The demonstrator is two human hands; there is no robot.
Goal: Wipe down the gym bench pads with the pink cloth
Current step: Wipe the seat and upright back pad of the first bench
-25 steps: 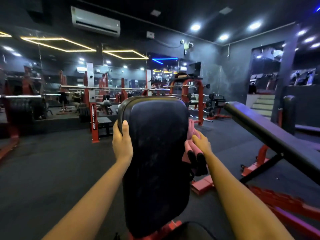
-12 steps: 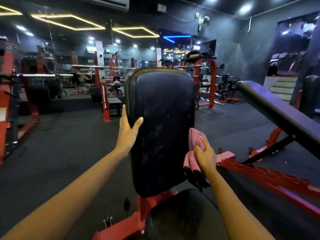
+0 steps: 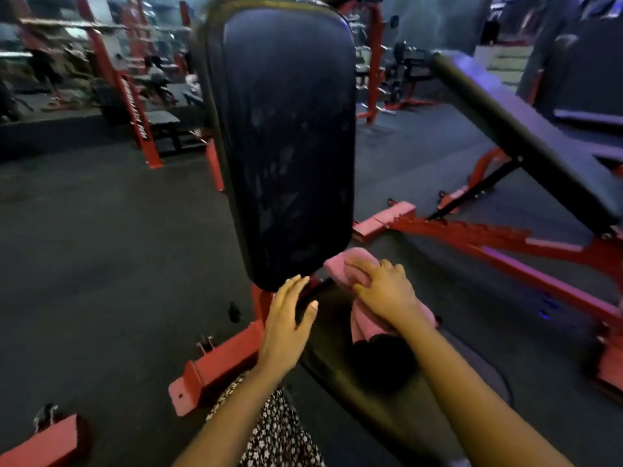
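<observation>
The folded pink cloth (image 3: 340, 266) sits at the far end of the low black seat pad (image 3: 337, 392), under the bottom right corner of the tall black upright back pad (image 3: 283, 139). The seat's long axis runs from there toward the person. The right hand (image 3: 384, 291) grips the cloth with curled fingers, and the left hand (image 3: 286, 325) is spread at the seat's left edge. Half a second earlier both hands were higher, at the back pad's side edges.

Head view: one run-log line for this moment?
right hand: grips pink cloth at back pad base | left hand: open, empty | back pad: streaky
</observation>
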